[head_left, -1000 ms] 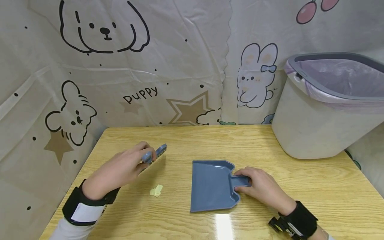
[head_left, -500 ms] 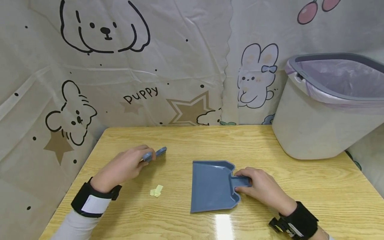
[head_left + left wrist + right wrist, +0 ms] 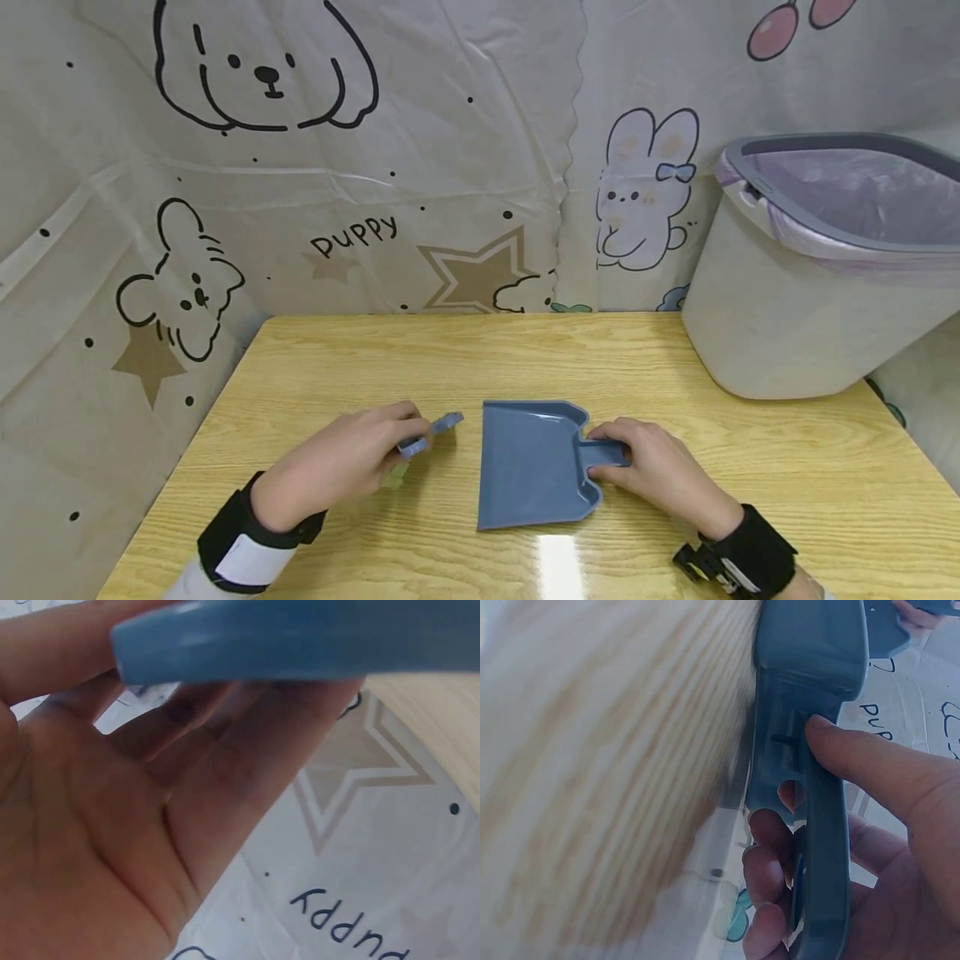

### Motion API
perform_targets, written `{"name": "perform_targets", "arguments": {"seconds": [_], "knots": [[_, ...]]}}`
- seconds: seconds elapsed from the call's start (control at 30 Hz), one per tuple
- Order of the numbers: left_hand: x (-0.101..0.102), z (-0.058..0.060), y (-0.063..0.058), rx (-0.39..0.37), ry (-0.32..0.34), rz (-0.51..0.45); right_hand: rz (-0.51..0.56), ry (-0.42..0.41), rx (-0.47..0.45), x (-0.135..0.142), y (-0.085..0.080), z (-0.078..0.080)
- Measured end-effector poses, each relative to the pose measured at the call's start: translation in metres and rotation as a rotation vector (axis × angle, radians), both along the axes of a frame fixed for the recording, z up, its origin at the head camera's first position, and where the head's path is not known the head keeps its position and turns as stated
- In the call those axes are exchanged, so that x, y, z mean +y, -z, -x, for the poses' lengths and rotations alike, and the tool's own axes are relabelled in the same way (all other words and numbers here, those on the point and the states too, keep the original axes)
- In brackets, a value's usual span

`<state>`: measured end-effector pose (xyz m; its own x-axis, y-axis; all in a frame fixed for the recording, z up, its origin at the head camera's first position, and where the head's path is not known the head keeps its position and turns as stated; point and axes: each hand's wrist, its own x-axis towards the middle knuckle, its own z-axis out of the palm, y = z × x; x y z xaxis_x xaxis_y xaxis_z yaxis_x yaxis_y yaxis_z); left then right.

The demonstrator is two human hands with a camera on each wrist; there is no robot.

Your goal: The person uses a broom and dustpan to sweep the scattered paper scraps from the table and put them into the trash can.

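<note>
In the head view my left hand [image 3: 352, 454] grips a small blue brush [image 3: 448, 422] just left of the dustpan. Pale yellow paper scraps [image 3: 396, 476] lie partly hidden below that hand and brush. The left wrist view shows the brush's blue body [image 3: 300, 645] across the fingers; its bristles are not visible there. A blue dustpan [image 3: 532, 467] lies on the table, its wide edge facing left. My right hand [image 3: 656, 467] holds it by the short handle. Up close in the right wrist view, the thumb presses on the dustpan handle [image 3: 826, 862] and the fingers curl beneath.
A wood-grain table [image 3: 450, 358] carries everything. At its back right stands a tall pale bin [image 3: 795, 317] with a grey rim and a purple liner. A printed cloth curtain [image 3: 450, 125] hangs behind the table and along its left side.
My left hand has carried the brush right and toward the near edge, so it now partly covers the paper scraps. The right hand and dustpan have stayed in place.
</note>
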<state>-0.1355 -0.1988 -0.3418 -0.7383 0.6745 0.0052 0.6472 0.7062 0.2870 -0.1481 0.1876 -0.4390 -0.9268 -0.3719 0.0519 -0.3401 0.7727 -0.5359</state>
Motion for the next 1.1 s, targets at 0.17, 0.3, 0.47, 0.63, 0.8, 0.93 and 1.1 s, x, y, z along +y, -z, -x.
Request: {"name": "perform_targets", "arguments": {"seconds": [0.17,0.3,0.47,0.63,0.8,0.93,1.1], "knots": [[0.004,-0.007,-0.006,-0.035,0.006,-0.029,0.010,0.000,-0.005,0.000,-0.001,-0.001],[0.002,-0.012,-0.011,-0.020,-0.003,-0.051,0.008,-0.002,0.001,0.001,-0.001,-0.001],[-0.007,-0.014,-0.020,0.002,-0.084,-0.089,0.011,-0.003,0.000,0.001,-0.001,-0.001],[-0.019,-0.011,-0.025,0.053,-0.149,-0.090,0.014,-0.005,-0.004,0.000,-0.001,-0.001],[-0.027,-0.007,-0.023,0.046,-0.202,-0.054,0.011,-0.003,-0.006,0.001,-0.001,-0.001],[-0.031,-0.005,-0.023,0.039,-0.235,-0.016,0.010,-0.002,-0.005,0.001,-0.002,-0.001],[-0.031,-0.003,-0.020,0.008,-0.275,0.006,0.007,-0.004,-0.007,0.000,-0.002,-0.001]]}}
